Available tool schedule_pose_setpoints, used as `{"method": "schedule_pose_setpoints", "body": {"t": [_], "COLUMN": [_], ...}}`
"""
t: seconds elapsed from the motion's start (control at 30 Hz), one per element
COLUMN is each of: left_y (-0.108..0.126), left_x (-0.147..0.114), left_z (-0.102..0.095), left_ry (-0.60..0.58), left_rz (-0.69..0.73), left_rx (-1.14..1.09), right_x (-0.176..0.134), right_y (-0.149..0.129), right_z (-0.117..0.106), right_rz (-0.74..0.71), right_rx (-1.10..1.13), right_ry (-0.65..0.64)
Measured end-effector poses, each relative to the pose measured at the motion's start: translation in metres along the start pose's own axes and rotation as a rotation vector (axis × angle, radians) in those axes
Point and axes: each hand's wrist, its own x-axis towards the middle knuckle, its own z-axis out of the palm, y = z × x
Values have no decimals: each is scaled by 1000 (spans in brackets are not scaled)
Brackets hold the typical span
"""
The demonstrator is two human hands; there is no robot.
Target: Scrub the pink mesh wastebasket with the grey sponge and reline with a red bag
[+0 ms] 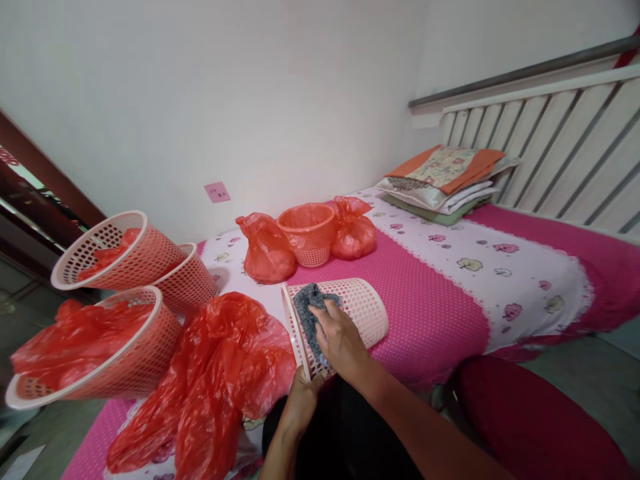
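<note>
Left hand (301,402): grip clamped on the perforated pink plastic basket (363,310) at its mouth rim.
Right hand (341,335): fingers pressing a grey cloth (308,308) against the basket's side; whether they also pinch it, I cannot tell.
Wiping: seemingly the step in hand; best done with the rim held steady and the cloth kept flat, following the curve, so it does not snag in the holes.
Basket lie: on its side at the bed's (440,313) near edge, mouth left, base right; long axis roughly left-right, base slightly farther away.
</note>
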Motion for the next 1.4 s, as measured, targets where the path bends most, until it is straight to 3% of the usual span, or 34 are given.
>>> {"method": "schedule_pose_setpoints", "body": {"t": [0.73, 1.4], "left_y": [1, -5], "left_x": [-4, -8], "left_z": [4, 3], "left_ry": [40, 11], "left_rz": [-1, -1], "left_rx": [52, 64], "right_x": [-16, -27], "right_y": [78, 129], "right_z": [-8, -20], "right_rz": [137, 285], "right_rx": [-135, -203], "right_ry": [89, 154]}}
